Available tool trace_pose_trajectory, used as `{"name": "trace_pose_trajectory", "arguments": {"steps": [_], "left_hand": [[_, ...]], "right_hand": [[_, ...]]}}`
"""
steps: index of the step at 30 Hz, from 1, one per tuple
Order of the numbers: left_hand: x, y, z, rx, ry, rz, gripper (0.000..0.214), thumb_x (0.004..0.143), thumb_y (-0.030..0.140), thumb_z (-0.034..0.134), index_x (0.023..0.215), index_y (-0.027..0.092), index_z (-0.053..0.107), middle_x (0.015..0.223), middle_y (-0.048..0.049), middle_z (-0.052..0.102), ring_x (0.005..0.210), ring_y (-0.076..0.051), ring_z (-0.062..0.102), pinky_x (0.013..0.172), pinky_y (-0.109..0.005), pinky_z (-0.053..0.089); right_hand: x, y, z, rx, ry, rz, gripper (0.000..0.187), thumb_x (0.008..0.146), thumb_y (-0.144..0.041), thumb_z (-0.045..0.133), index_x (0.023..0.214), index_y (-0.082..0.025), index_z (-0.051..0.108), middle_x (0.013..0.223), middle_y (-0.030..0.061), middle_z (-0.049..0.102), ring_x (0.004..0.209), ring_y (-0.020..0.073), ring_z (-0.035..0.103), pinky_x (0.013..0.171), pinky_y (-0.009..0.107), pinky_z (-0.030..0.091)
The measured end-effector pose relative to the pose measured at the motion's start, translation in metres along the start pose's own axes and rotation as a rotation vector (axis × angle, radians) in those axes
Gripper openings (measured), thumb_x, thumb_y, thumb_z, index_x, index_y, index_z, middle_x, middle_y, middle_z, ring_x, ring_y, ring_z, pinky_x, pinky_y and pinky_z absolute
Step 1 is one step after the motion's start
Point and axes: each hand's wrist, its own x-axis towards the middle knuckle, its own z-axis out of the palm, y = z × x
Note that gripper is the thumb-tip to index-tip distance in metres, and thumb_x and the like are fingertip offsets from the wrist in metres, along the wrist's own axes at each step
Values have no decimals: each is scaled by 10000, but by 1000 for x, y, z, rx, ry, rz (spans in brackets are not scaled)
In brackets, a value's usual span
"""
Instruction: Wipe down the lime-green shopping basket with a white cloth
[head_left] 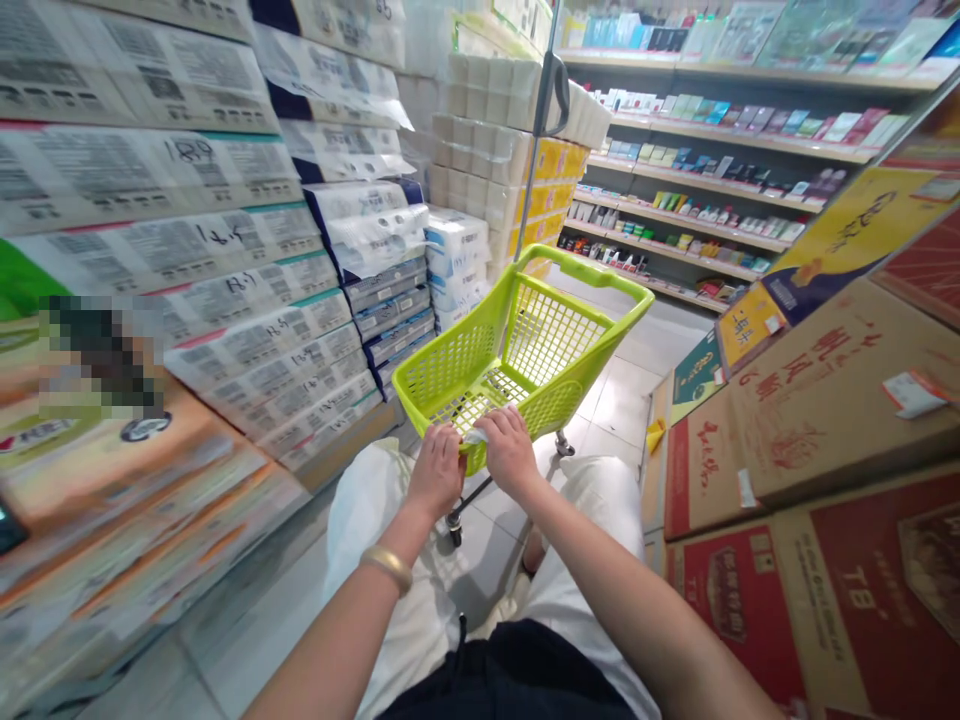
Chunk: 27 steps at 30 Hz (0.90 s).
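Note:
A lime-green plastic shopping cart (570, 300) on small wheels stands in a shop aisle just ahead of me, and its basket looks empty. My left hand (437, 470) is curled over the cart's near rim. My right hand (508, 447) grips the same rim beside it, with a small white thing pressed between the two hands. A gold bangle (387, 566) sits on my left wrist. My white trousers show below the arms.
Stacked packs of tissue and paper goods (225, 270) wall the left side. Cardboard boxes (810, 420) are piled on the right. Shelves of small packaged goods (712, 150) run across the far end. A metal pole (534, 150) rises behind the cart. The floor is pale tile.

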Motion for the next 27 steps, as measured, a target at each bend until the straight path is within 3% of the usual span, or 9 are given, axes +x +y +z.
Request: {"name": "trace_pose_trajectory", "arguments": {"steps": [6,10,16,20,24,27], "left_hand": [[-8,6,-9,-13,-4,17,195,853,159,452,1044,183,483,1085,-119,590,1194,-279,505,1055,-545,403],[-12,6,-14,-15,9,28,200,862,193,462,1060,182,482,1061,-117,590,1177,-280,514,1050,-542,411],[-19,5,-18,-6,48,46,255,842,197,465,1094,163,478,1083,-129,573,1159,-283,512,1045,-538,419],[-23,1,-25,-25,28,43,214,834,174,466,1047,173,485,1050,-116,580,1154,-273,515,1060,-525,406],[-24,0,-29,-32,37,28,206,804,155,487,1008,185,480,1030,-106,586,1150,-273,518,1071,-528,391],[-24,3,-27,-34,61,-16,228,774,155,507,997,191,475,1026,-105,587,1148,-280,517,1072,-536,387]], "right_hand": [[-8,-8,-8,8,9,18,275,856,-64,490,1028,-212,646,1022,55,639,1081,194,513,1133,393,270],[-12,-26,-5,-2,8,57,233,862,-87,508,995,-213,651,982,57,639,1055,206,516,1125,406,282],[-22,-53,3,-18,14,-9,206,886,-144,528,1051,-203,635,1014,65,644,1075,213,509,1117,387,287],[-13,-20,-17,-12,-83,-200,253,872,-113,508,1047,-224,654,992,48,656,1013,200,524,1038,341,363],[3,31,-39,-63,8,16,334,819,-23,457,986,-212,677,988,68,651,1003,210,520,1025,369,366],[6,32,-35,-83,54,102,343,799,-3,446,951,-203,680,955,76,641,994,220,516,1058,397,335]]}}
